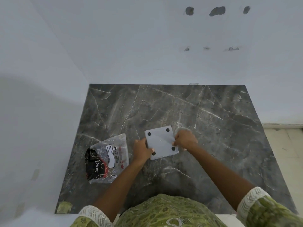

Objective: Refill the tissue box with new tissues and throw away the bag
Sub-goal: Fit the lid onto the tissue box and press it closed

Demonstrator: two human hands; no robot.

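A square white tissue box (161, 141) lies upside down on the dark marble counter (213, 115), its flat base with black rubber feet facing up. My left hand (141, 149) grips its left edge and my right hand (185, 139) grips its right edge. A bit of white tissue (180, 126) shows just beyond my right hand. To the left lies a crumpled clear plastic bag (106, 158) with black and red print, flat on the counter, apart from the box.
White walls close the counter at the back and the left. Beyond the counter's right edge is a pale tiled surface (285, 153). My green patterned clothing (164, 212) covers the counter's near edge.
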